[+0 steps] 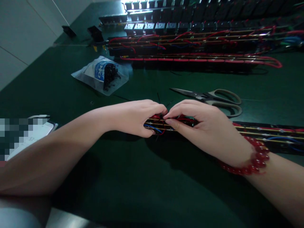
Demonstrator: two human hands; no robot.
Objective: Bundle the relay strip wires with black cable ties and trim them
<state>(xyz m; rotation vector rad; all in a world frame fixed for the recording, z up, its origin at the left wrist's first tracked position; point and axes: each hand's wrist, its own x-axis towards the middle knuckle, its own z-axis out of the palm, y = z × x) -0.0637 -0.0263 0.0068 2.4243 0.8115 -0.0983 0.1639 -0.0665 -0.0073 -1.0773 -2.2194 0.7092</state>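
A long dark strip with brass-coloured rods and red and blue wires (273,134) lies across the green table. My left hand (140,117) is wrapped round its left end, thumb below and fingers above. My right hand (201,123), with a red bead bracelet (257,155) at the wrist, pinches at the top of the strip right beside the left fingertips. What sits between thumb and forefinger is too small and hidden to name. Just behind the right hand lies a pair of scissors (209,96), blades pointing left.
A clear plastic bag of small black pieces (110,76) lies behind my left hand. Several similar wired strips (201,58) and rows of black blocks (161,27) stretch along the back. At the left edge is a sheet-like white thing (35,136), partly pixelated.
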